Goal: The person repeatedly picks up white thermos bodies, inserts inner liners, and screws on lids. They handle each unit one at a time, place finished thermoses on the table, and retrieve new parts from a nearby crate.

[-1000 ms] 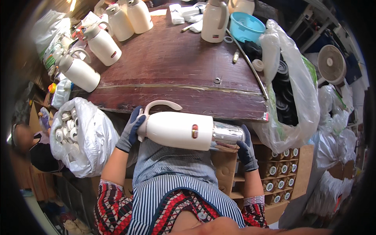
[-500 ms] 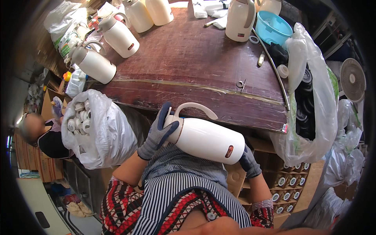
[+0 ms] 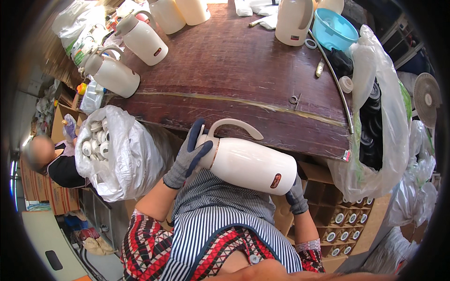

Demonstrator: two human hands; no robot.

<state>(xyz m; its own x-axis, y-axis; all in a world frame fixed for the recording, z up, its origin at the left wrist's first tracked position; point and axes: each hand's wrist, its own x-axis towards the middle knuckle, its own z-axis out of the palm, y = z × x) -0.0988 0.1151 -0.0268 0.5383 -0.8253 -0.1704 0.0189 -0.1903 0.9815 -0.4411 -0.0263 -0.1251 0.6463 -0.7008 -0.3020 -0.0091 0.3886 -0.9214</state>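
Observation:
A white vacuum jug (image 3: 251, 164) with a curved handle lies on its side in front of me, its top to the left and its base to the right. My left hand (image 3: 190, 152), in a grey and navy glove, is closed around the neck and lid end. At the base, my right hand (image 3: 296, 195), gloved alike, supports the jug from the right; its fingertips are partly hidden behind the base. The jug is held just before the near edge of the dark red wooden table (image 3: 225, 65).
More white jugs (image 3: 146, 40) stand on the table's left, another (image 3: 291, 23) at its far right beside a blue basin (image 3: 333, 30). A bag of white parts (image 3: 124, 164) is at left, a bag of black parts (image 3: 382, 173) at right. A divided carton (image 3: 323, 185) stands below. Another person (image 3: 61, 161) is at far left.
The view has shifted slightly. Both hands keep hold of the jug, which stays in nearly the same sideways position.

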